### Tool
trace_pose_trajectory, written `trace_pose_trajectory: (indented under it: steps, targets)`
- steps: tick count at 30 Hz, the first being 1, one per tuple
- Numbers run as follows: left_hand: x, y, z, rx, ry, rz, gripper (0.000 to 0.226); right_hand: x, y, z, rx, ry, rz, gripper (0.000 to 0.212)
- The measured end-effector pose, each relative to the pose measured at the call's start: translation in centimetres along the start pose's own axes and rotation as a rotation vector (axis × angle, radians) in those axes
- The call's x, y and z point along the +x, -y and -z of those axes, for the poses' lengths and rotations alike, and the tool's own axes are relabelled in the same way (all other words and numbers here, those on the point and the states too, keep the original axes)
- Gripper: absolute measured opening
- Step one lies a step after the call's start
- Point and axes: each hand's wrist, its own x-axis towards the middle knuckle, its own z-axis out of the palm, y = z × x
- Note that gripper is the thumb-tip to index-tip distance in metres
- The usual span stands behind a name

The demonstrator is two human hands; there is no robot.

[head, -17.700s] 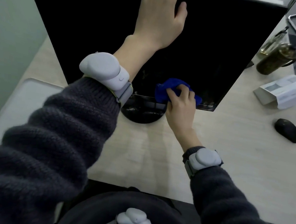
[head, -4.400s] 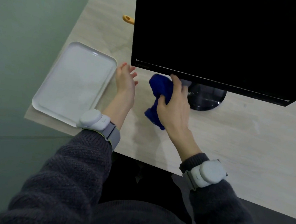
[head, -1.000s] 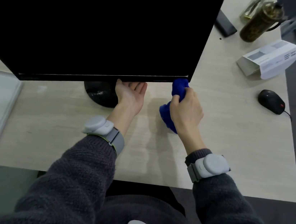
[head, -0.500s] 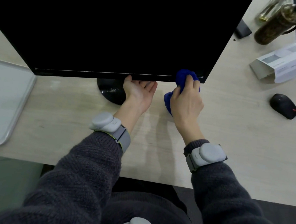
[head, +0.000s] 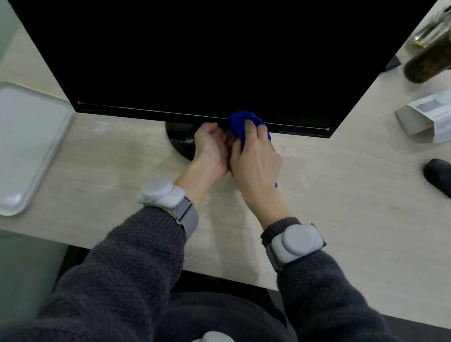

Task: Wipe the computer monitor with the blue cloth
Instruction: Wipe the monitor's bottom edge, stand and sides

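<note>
so, head view: blue cloth [head: 244,122] bunched against the bottom edge of the monitor [head: 195,40], just right of the stand [head: 178,138]. r hand [head: 257,160] curled round it, cloth wadded under the fingers. l hand [head: 210,148] tucked in touching the r hand, fingers curled; can't tell if it pinches any cloth. cloth looks soft, light, floppy, so best kept as a wad in the palm. monitor prob. tippy, so light pressure & steady it at the frame. tray [head: 13,143] far left, mouse [head: 443,176] far right.
</note>
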Motion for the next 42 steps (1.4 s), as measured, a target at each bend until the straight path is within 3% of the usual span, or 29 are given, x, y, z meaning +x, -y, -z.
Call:
trace_pose_trajectory:
  steps: [4, 12, 23, 27, 32, 36, 42]
  targets:
    - [0.7, -2.8, 1.5, -0.208, -0.173, -0.222, 0.025, -0.2, 0.8, 0.0, 0.011, -0.007, -0.013, 0.037]
    - [-0.8, -4.5, 3.8, -0.037, -0.146, -0.081, 0.025, -0.3, 5.8, -1.3, -0.002, 0.017, 0.091, 0.037]
    - [-1.8, -10.4, 9.5, -0.076, -0.3, -0.245, 0.025, -2.0, 12.7, -3.9, 0.126, 0.122, 0.221, 0.037]
    - [-1.7, -11.2, 10.1, -0.018, -0.287, -0.291, 0.03, -3.0, 9.3, -3.7, 0.304, 0.092, 0.037, 0.037]
    - [-0.9, -12.8, 10.5, -0.057, -0.326, -0.302, 0.031, -2.2, 3.2, -4.2, 0.384, -0.092, -0.424, 0.034]
    - [-0.9, -13.1, 11.9, -0.029, -0.257, -0.319, 0.039, -1.3, 2.0, -6.8, 0.093, 0.042, -0.436, 0.054]
    - [-0.8, -14.0, 12.2, 0.075, -0.205, -0.268, 0.047, -1.2, 3.0, -8.9, -0.1, 0.15, -0.439, 0.051]
